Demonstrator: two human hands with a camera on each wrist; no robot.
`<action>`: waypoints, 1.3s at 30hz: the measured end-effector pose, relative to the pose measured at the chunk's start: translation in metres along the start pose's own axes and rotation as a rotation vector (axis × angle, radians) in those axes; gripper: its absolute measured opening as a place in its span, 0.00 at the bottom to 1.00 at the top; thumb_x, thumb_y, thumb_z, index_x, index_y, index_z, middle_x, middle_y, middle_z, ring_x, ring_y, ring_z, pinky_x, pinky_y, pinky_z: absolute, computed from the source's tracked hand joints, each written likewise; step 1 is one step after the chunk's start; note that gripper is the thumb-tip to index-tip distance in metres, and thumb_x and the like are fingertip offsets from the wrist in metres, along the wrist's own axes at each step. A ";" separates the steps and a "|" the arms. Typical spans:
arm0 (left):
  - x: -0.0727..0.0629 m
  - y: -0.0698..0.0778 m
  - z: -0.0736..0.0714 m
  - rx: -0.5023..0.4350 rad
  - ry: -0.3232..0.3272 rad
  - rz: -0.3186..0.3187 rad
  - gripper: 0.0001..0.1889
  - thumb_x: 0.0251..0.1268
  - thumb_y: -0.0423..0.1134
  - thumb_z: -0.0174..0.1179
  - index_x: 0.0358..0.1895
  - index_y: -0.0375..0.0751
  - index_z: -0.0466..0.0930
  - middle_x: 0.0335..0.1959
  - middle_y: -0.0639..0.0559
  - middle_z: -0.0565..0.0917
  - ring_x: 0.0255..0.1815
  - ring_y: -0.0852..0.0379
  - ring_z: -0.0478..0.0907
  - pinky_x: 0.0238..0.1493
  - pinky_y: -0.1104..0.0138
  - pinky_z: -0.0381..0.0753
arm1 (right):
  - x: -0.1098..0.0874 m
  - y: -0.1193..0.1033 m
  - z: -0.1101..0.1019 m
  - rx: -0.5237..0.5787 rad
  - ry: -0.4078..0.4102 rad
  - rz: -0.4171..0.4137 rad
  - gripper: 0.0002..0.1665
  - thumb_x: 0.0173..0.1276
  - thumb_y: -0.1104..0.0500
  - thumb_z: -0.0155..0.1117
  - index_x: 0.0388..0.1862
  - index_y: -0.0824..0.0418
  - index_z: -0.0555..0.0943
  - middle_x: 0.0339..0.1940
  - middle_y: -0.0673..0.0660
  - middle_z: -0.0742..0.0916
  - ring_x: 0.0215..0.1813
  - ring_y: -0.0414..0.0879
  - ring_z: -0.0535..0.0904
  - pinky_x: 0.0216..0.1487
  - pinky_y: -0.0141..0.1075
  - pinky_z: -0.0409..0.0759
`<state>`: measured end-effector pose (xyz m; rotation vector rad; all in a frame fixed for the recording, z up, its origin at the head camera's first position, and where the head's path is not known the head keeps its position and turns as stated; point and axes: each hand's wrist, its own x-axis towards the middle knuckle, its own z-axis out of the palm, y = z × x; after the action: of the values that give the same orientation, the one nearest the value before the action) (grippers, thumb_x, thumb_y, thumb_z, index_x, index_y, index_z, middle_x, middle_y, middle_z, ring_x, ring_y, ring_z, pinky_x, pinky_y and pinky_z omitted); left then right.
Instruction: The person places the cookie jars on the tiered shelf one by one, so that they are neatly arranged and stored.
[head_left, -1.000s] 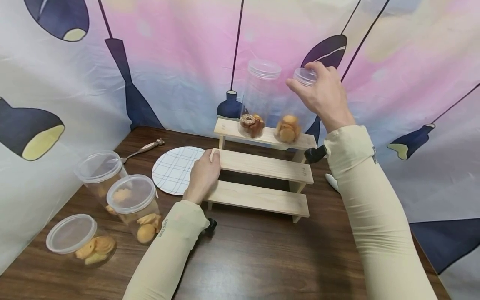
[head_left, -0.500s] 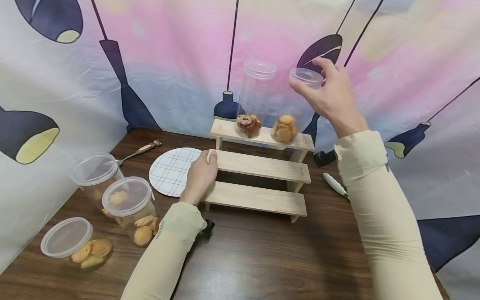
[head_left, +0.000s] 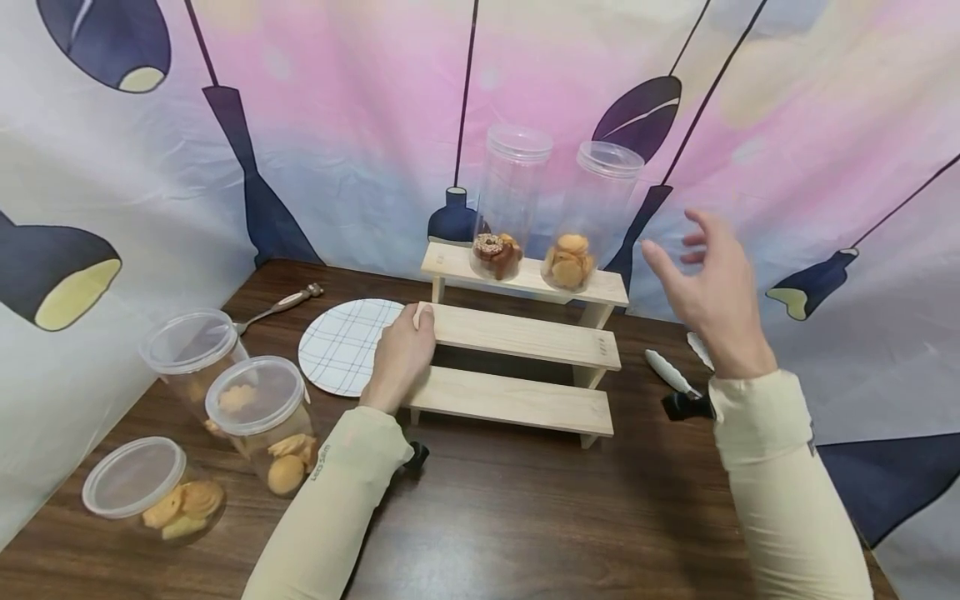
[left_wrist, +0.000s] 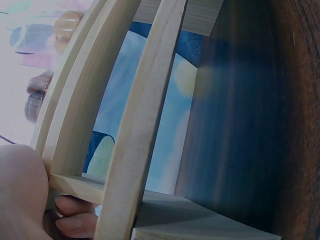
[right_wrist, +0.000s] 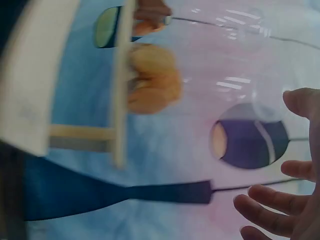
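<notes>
Setting jars on the rack (head_left: pixel 517 332) looks like the step: 2 tall jars (head_left: pixel 590 208) stand on its top tier. R hand (head_left: pixel 716 300), empty, fingers apart, hangs near them; L hand (head_left: pixel 401 358) grips the mid tier's L end. Next prob. calls for a firm hold on a short jar (head_left: pixel 272 446). R wrist view's blurry; jar walls barely show; R arm covers pt. of a white-handled tool (head_left: pixel 667 369).

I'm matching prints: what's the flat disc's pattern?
The disc is white with thin dark grid lines, clearest in the head view.
</notes>
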<state>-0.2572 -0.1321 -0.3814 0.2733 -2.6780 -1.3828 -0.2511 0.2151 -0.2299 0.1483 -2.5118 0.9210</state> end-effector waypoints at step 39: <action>-0.004 -0.002 0.002 0.007 0.019 0.020 0.33 0.79 0.59 0.32 0.77 0.43 0.60 0.71 0.39 0.70 0.69 0.35 0.69 0.69 0.44 0.66 | -0.064 0.088 0.103 0.083 -0.199 0.377 0.47 0.73 0.26 0.39 0.72 0.59 0.70 0.60 0.68 0.80 0.57 0.63 0.78 0.53 0.55 0.77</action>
<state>-0.2538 -0.1309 -0.3838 0.2585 -2.6630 -1.3589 -0.2552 0.2137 -0.3796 -0.2267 -2.7400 1.2103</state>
